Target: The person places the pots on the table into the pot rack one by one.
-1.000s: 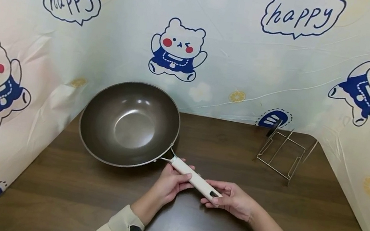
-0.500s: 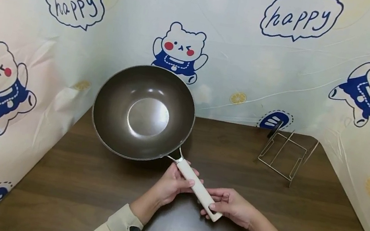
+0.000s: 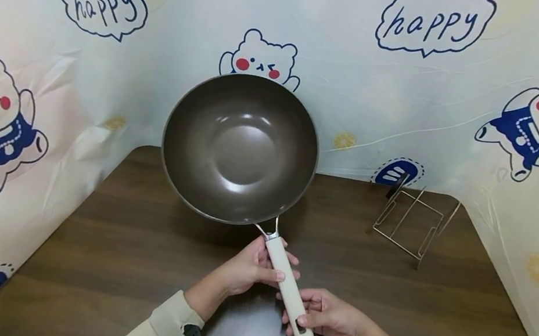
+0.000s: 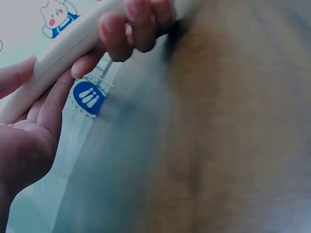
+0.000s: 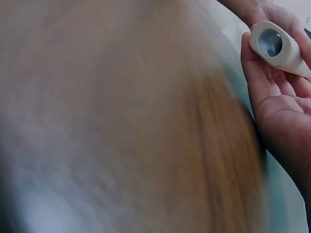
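A deep brown wok [image 3: 242,152] with a pale cream handle [image 3: 288,291] is held tilted up over the table, its inside facing me. My left hand [image 3: 250,268] grips the handle near the pan, thumb on top and fingers underneath. At the handle's far end, by the hanging hole, my right hand [image 3: 330,317] holds it with the thumb on top. The left wrist view shows the handle [image 4: 68,53] lying across the left palm, with the right fingers curled at it. In the right wrist view, the handle's end [image 5: 277,44] rests among the right hand's fingers.
A thin metal wire rack [image 3: 409,222] with a dark part at its top stands at the back right of the brown wooden table [image 3: 101,259]. Behind and beside the table hangs a pale cloth [image 3: 337,73] printed with bears and "happy" bubbles.
The wok has moved up and to the right and tilted further toward me. Its handle has swung to point more toward me, and both hands have stayed on it.
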The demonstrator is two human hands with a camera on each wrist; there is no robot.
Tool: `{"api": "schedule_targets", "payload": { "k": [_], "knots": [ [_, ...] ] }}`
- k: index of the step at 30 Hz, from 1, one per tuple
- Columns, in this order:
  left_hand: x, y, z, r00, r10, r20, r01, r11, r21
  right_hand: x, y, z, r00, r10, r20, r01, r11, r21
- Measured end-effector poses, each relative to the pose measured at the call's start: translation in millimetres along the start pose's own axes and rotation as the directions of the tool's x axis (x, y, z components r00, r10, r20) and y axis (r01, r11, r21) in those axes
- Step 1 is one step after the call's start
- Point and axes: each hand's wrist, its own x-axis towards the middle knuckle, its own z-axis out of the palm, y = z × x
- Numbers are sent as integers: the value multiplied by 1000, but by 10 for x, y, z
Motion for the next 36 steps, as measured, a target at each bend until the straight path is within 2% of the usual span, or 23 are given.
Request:
{"api": "schedule_targets", "payload": {
  "k": [4, 6, 9, 11, 14, 18, 21, 25, 31, 36],
  "knots": [
    [57, 87, 21, 995, -62, -82, 73, 989, 130, 5, 26, 43, 999, -32, -22, 33, 999, 15],
    [78, 112, 27, 992, -60, -113, 79, 983, 169, 5, 34, 65, 998, -48, -34, 48, 999, 11],
    [107, 125, 35, 990, -31, -135, 54, 984, 169, -5, 33, 89, 996, -68, -57, 67, 998, -17],
    [118, 120, 44, 986, 0, -165, 24, 990, 138, -10, 27, 101, 994, -74, -77, 70, 997, -44],
    [90, 114, 62, 974, 39, -222, -34, 999, 25, 12, 14, 130, 991, -68, -116, 59, 995, -78],
    [59, 111, 86, 958, 94, -271, -128, 986, -109, 63, 3, 164, 983, -95, -154, 77, 990, -116],
    [39, 111, 83, 955, 116, -273, -158, 978, -138, 102, 21, 187, 978, -150, -148, 127, 980, -154],
    [46, 110, 85, 956, 131, -262, -160, 983, -92, 106, 44, 198, 968, -206, -142, 177, 965, -191],
    [76, 120, 133, 946, 157, -283, -158, 987, 19, 76, 54, 192, 961, -223, -166, 181, 955, -235],
    [95, 104, 186, 937, 128, -324, -117, 992, 55, 59, 94, 227, 950, -235, -203, 176, 946, -273]
  ]
}}
